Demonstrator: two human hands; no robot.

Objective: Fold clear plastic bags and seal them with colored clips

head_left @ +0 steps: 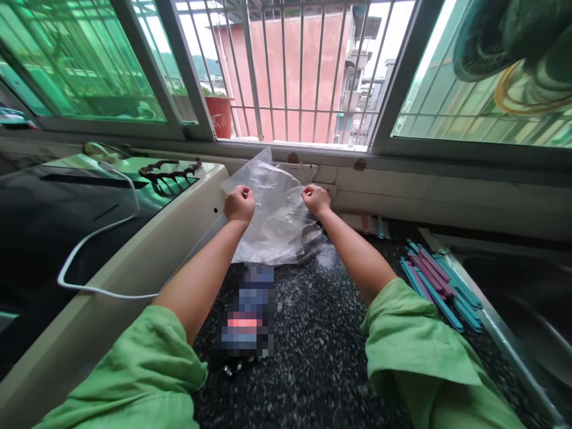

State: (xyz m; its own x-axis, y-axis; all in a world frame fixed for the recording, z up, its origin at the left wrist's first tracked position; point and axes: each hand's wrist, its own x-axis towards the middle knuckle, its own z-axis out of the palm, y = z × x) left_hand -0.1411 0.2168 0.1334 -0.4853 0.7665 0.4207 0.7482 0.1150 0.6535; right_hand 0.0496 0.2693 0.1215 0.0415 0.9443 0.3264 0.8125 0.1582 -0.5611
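Note:
Between my two hands a clear plastic bag (274, 208) is held up, wrinkled and see-through, its lower part close over the dark speckled counter (322, 345). My left hand (240, 204) is closed in a pinch on the bag's left side. On the right side, my right hand (316, 199) pinches the bag's edge, fingers pressed together. More crumpled plastic shows below the right hand. Nearer to me on the counter lies a phone-like object (248, 310), blurred out in the picture.
Teal and purple sticks (438, 274) lie in a pile beside the metal-edged sink (513, 333). At left stands a cream-sided appliance (192, 220) with a dark top, a brown claw clip (170, 173) and a white cable (102, 292). A barred window (295, 83) is ahead.

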